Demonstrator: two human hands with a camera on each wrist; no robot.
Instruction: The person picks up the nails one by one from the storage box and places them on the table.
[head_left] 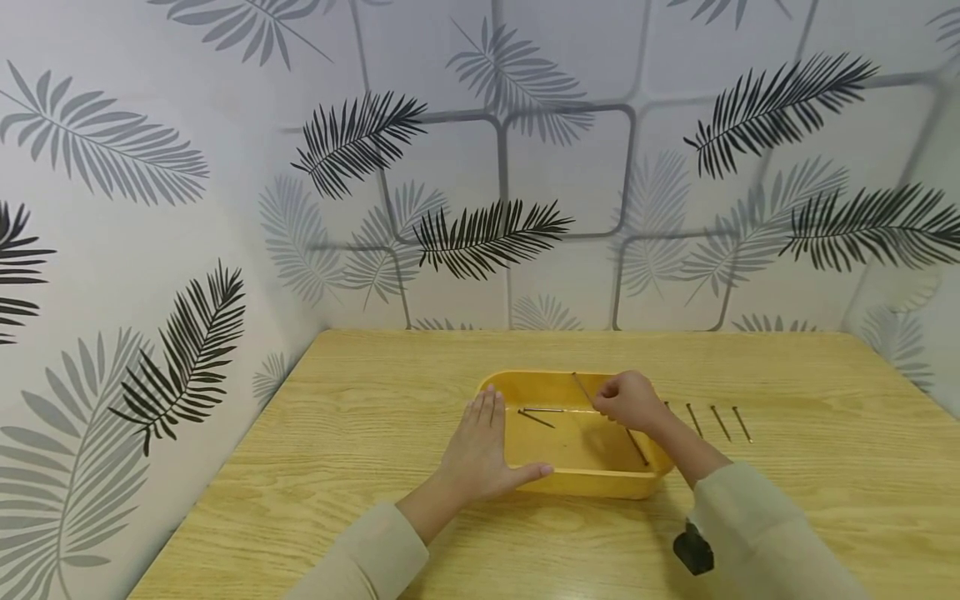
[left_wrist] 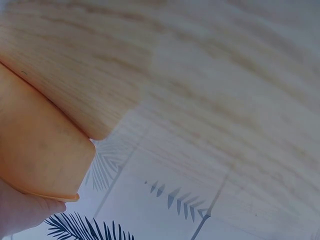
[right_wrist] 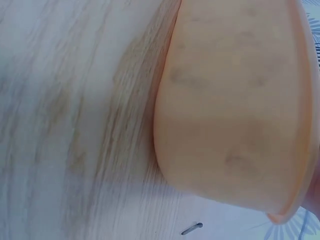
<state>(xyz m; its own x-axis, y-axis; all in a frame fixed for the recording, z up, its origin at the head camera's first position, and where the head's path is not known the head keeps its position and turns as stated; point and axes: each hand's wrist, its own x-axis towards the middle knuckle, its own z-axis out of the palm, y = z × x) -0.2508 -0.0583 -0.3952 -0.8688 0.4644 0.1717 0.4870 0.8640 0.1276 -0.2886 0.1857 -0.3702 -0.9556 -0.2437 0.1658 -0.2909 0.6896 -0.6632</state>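
Note:
A shallow yellow plastic tray (head_left: 585, 483) stands on the wooden table, its side wall (left_wrist: 40, 135) large in the left wrist view. My left hand (head_left: 480, 454) rests on its left end, fingers straight over the rim and thumb along the front edge. Over the tray's right half, my right hand (head_left: 628, 402) pinches a long nail (head_left: 583, 390) between thumb and fingers, the nail's head pointing up and left. Inside the tray lie two nails at the left, one of them a slanted nail (head_left: 536, 419). Another nail (head_left: 637, 447) slants along the right part, below the right hand.
Right of the tray several nails (head_left: 721, 423) lie side by side on the table (head_left: 825, 467). The right wrist view catches one nail (right_wrist: 192, 229) beyond the tray wall. A small black object (head_left: 693, 550) shows by the right sleeve. A leaf-patterned wall (head_left: 555, 275) backs the table.

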